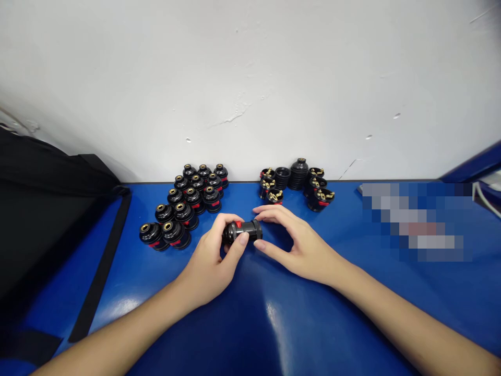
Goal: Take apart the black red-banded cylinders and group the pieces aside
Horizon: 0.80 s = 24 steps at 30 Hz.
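A black cylindrical socket (247, 228) with a red tab lies on its side in my left hand (217, 256), whose thumb and fingers wrap round its left end. My right hand (303, 243) is at the socket's right end, thumb and fingers spread apart around the ring there; whether the fingertips touch it is hard to tell. Beyond my left hand stand several black domed sockets (192, 198) with red tabs, in slanting rows. Behind my right hand are several open black parts with brass contacts (320, 197), beside a ribbed black shell (299, 175) and a threaded black ring (282, 178).
The blue table (235, 334) meets a white wall (242, 89) behind the parts. Black cloth (50, 209) and a dark strap (104, 266) lie at the left. A pixelated patch (422, 222) covers something at the right.
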Each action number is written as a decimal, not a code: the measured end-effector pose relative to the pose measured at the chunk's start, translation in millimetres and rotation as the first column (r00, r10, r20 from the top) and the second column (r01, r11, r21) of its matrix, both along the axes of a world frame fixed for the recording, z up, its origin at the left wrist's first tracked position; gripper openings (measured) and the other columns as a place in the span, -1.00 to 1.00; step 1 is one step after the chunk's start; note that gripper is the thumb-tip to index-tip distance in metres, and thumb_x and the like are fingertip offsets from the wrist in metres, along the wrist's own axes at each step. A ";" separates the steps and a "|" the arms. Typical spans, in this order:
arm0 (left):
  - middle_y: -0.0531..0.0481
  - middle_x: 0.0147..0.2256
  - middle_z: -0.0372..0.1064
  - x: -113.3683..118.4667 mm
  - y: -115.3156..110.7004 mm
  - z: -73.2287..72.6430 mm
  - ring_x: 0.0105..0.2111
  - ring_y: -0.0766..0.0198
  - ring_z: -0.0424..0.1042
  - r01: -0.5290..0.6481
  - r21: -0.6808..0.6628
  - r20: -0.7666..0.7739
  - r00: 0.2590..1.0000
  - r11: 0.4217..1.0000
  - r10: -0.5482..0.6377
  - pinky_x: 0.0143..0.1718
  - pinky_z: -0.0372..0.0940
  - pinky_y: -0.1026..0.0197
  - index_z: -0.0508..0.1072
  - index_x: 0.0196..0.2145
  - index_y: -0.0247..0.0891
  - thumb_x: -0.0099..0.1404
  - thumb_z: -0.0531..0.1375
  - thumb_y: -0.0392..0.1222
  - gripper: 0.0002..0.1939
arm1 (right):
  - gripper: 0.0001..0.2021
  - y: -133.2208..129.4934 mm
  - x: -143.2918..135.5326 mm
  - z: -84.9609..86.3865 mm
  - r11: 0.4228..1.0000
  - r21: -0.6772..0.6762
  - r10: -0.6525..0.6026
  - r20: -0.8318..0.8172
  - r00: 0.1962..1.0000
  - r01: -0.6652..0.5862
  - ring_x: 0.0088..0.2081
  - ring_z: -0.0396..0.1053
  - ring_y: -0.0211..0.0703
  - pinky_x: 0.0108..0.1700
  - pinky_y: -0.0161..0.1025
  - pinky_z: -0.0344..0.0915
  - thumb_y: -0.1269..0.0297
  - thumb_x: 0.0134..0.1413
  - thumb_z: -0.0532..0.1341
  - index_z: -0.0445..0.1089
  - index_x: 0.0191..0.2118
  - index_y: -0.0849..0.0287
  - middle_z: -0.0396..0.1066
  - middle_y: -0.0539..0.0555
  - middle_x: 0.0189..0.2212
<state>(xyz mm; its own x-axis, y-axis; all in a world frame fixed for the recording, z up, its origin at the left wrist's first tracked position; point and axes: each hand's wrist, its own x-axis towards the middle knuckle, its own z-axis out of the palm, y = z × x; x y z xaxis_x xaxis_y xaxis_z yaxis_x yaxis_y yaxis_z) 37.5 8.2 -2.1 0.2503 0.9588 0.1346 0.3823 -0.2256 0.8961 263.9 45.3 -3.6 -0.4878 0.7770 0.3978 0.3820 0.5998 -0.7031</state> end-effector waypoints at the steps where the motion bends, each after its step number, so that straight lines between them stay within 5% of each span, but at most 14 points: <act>1: 0.04 -0.19 0.41 -0.2 -0.3 -0.1 -0.30 0.27 0.37 0.005 0.002 0.002 1.000 1.000 -0.005 -0.26 0.29 0.24 0.35 0.07 -0.14 0.59 0.09 0.04 -0.74 | -0.69 -0.7 -0.2 0.8 1.000 -0.021 0.014 -0.013 1.000 -0.014 0.15 0.51 0.08 0.24 0.11 0.46 0.11 0.33 0.34 0.40 0.10 0.06 0.51 0.21 0.12; 7: 0.02 -0.14 0.41 -1.7 -2.3 -0.7 -0.28 0.27 0.39 0.036 0.024 0.009 0.999 0.999 -0.036 -0.24 0.29 0.22 0.28 0.11 -0.13 0.58 0.13 0.00 -0.74 | -0.70 -6.4 -2.2 1.1 0.974 -0.197 0.081 -0.146 0.986 -0.109 -0.05 0.60 -0.08 0.08 -0.05 0.58 0.17 0.40 0.28 0.35 0.15 0.06 0.57 0.12 -0.04; 13: 0.05 -0.22 0.37 -1.3 -1.4 0.2 -0.32 0.28 0.34 0.029 -0.005 0.032 0.999 1.000 -0.029 -0.27 0.25 0.23 0.30 0.02 -0.15 0.58 0.11 0.04 -0.76 | -0.64 -9.7 -5.9 0.4 0.990 -0.058 0.114 -0.202 0.973 -0.129 0.16 0.47 0.03 0.24 0.05 0.52 0.25 0.29 0.37 0.33 0.13 0.01 0.41 0.17 0.11; 18: 0.05 -0.22 0.35 -2.2 -1.8 0.8 -0.30 0.26 0.33 0.053 0.002 0.038 0.998 0.999 -0.053 -0.26 0.24 0.21 0.31 0.05 -0.14 0.58 0.11 0.05 -0.75 | -0.76 -14.2 -6.1 5.8 0.969 -0.221 0.077 -0.141 0.987 -0.107 -0.02 0.58 -0.05 0.08 -0.02 0.58 0.18 0.46 0.20 0.28 0.15 0.03 0.53 0.14 -0.01; 24: 0.01 -0.14 0.39 -3.3 -2.9 2.1 -0.20 0.23 0.38 0.076 0.022 0.039 0.996 0.997 -0.077 -0.19 0.25 0.18 0.33 0.05 -0.14 0.58 0.12 0.04 -0.75 | -0.61 -15.9 -5.8 10.0 0.986 -0.104 0.110 -0.151 0.982 -0.127 0.11 0.50 0.01 0.19 0.01 0.51 0.29 0.32 0.30 0.23 0.17 0.01 0.44 0.15 0.06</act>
